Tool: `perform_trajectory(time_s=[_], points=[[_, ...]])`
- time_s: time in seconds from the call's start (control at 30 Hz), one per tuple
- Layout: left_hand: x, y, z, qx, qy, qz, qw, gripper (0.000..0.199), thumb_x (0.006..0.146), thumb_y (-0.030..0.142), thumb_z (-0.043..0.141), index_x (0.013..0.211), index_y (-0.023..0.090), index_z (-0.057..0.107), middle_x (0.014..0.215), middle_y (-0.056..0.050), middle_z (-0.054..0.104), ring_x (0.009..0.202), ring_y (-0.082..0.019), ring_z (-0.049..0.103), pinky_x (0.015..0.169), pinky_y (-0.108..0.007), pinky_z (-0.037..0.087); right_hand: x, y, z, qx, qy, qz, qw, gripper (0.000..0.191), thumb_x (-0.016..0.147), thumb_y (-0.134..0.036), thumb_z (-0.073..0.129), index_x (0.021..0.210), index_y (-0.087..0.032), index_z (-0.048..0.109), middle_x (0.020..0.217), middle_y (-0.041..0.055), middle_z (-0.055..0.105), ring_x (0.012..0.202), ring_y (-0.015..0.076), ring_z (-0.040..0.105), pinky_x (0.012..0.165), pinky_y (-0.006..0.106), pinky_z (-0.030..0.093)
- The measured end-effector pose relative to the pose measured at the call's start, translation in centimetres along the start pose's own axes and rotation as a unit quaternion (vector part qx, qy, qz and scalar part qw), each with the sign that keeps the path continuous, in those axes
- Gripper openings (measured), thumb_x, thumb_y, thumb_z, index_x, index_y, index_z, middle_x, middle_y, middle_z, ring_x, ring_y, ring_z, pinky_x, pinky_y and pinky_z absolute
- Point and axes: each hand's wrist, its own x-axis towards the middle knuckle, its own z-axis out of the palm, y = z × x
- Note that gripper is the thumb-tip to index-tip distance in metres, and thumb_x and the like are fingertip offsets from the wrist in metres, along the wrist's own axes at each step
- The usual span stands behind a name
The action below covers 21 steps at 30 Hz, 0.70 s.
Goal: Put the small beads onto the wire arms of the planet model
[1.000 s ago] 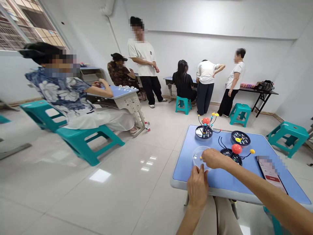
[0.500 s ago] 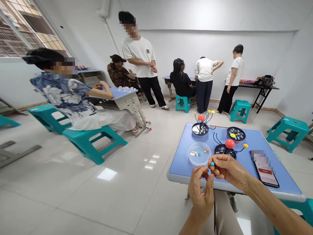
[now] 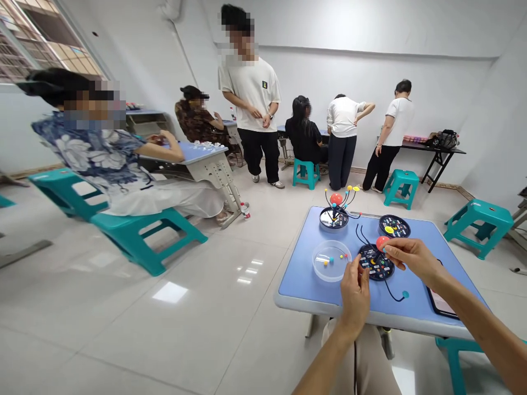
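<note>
At the far left a seated person (image 3: 102,148) works at another table (image 3: 193,152). On the near table (image 3: 296,285), a clear dish (image 3: 315,269) stands at the left with a few small coloured balls (image 3: 331,259) lying apart in it. Just beyond it is a model with a red ball (image 3: 336,199) on top and thin arms around it. The left hand (image 3: 354,291) is between the dish and a second model's round black base (image 3: 376,266), fingers loosely spread with nothing seen in them; whether it touches the base I cannot tell. Above this base sits another red ball (image 3: 382,242), and a bent black arm reaches right and nearer, tipped with a blue ball (image 3: 405,294). The right hand (image 3: 405,255) pinches a small blue piece (image 3: 385,249) beside the red ball. The step in hand looks like fitting that piece; the next move probably calls for a steadied base and a careful, straight push. A phone (image 3: 442,303) lies at the right, partly behind the right forearm.
</note>
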Motion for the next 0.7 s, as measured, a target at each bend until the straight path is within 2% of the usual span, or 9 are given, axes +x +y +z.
perform_trajectory(time_s=[0.23, 0.33, 0.5, 0.7], points=[[1.9, -1.0, 2.0, 0.030, 0.004, 0.041, 0.999, 0.025, 0.098, 0.023, 0.046, 0.112, 0.018, 0.065, 0.092, -0.007, 0.068, 0.084, -0.018, 0.065, 0.077, -0.033, 0.055, 2.4, 0.2, 0.8, 0.060, -0.050, 0.067, 0.995, 0.046, 0.063, -0.054, 0.077, 0.082, -0.013, 0.071, 0.064, 0.0009, 0.060, 0.051, 0.0104, 0.049, 0.051, 0.028, 0.040], [2.3, -1.2, 2.3, 0.030, 0.014, 0.051, 0.998, 0.023, 0.098, 0.023, 0.046, 0.106, 0.018, 0.067, 0.088, -0.006, 0.068, 0.080, -0.017, 0.065, 0.076, -0.032, 0.055, 3.1, 0.2, 0.6, 0.031, -0.062, 0.066, 0.995, 0.042, 0.063, -0.050, 0.077, 0.082, -0.013, 0.072, 0.063, -0.0001, 0.060, 0.051, 0.0104, 0.049, 0.051, 0.027, 0.039], [2.3, -1.4, 2.4, 0.020, 0.015, 0.052, 0.998, 0.022, 0.098, 0.020, 0.046, 0.106, 0.018, 0.066, 0.089, -0.006, 0.068, 0.080, -0.017, 0.065, 0.075, -0.032, 0.055, 3.8, 0.4, 0.6, -0.028, -0.085, 0.067, 0.994, 0.040, 0.066, -0.046, 0.073, 0.088, -0.013, 0.071, 0.052, -0.0027, 0.057, 0.050, 0.0119, 0.052, 0.050, 0.027, 0.040], [2.1, -1.3, 2.3, 0.008, 0.004, 0.052, 0.999, 0.022, 0.097, 0.018, 0.045, 0.105, 0.018, 0.066, 0.089, -0.006, 0.067, 0.078, -0.017, 0.064, 0.071, -0.031, 0.055, 3.9, 0.7, 0.8, -0.039, -0.091, 0.069, 0.993, 0.035, 0.070, -0.043, 0.069, 0.087, -0.013, 0.069, 0.061, 0.0006, 0.064, 0.050, 0.0120, 0.055, 0.050, 0.027, 0.043]])
